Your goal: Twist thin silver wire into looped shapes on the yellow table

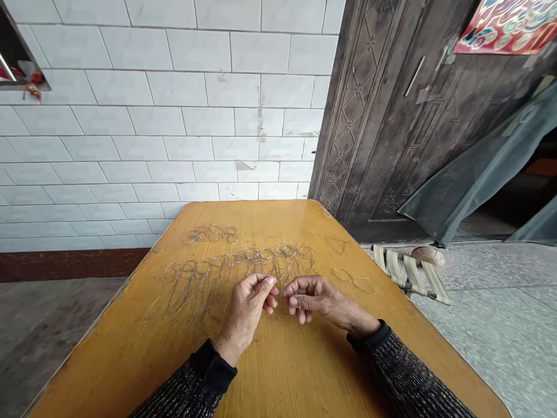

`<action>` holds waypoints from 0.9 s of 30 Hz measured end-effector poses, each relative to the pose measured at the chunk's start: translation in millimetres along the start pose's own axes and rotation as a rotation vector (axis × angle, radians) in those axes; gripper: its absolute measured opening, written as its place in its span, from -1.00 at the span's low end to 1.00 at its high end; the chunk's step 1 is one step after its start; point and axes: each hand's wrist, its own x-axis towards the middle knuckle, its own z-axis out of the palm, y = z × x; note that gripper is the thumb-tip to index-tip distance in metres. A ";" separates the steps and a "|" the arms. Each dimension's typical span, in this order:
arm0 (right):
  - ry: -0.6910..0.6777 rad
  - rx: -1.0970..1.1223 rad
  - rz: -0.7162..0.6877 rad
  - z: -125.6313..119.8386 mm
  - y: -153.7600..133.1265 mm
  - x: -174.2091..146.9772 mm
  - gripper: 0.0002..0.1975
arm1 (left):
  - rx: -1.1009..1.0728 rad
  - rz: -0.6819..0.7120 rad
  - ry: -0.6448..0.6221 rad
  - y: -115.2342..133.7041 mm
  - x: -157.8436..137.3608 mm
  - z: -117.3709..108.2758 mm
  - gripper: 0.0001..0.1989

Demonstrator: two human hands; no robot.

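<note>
At the far left, a red ornament (33,87) hangs by the corner of a dark opening (9,49) in a white tiled wall (139,128), which has a dark red band (73,262) along its foot. Rightward stands the yellow-brown wooden bench (278,371), its far edge close to the wall. On its far left part lies a small cluster of thin wire loops (213,233); nearer the person, a long row of looped wires (252,254) runs across the middle, many with straight tails trailing toward the near side. The left hand (251,299), below a dark speckled sleeve, is held just this side of the row, its grip pinched together, thumb against forefinger, on a thin wire piece that is hard to trace against the loops behind. That piece is between the two hands, near the bench's middle. The right hand (311,297) is just beside, apart from the left, thumb drawn close to the curled fingers; whether its grip is clamped on the wire I cannot tell. Farther right lie a faint bent wire (337,242) and, nearer, a double-looped wire (365,285). Beyond the bench are a dark carved door (391,145), a strapped seat (411,274) on the pale floor (500,313), a grey-green curtain (483,174) and a red poster (509,29).
</note>
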 end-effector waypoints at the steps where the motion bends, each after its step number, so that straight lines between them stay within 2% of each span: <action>1: -0.005 0.001 -0.005 1.8 0.0 0.1 -0.69 | -0.001 0.001 0.002 0.2 -0.2 0.0 -0.74; 5: -0.027 0.018 -0.042 7.9 1.6 1.9 -0.69 | 0.021 0.018 -0.008 1.0 -1.8 0.6 -0.75; 9: -0.098 0.103 0.006 11.5 7.3 5.7 -0.72 | 0.063 0.038 -0.020 1.1 -2.5 1.4 -0.76; 17: -0.120 0.174 0.048 9.1 13.0 5.9 -0.77 | 0.066 0.056 0.005 -1.8 0.4 -1.7 -0.73; 27: -0.129 0.279 0.098 7.2 16.4 7.8 -0.85 | -0.002 -0.010 -0.150 2.0 -1.8 1.1 -0.78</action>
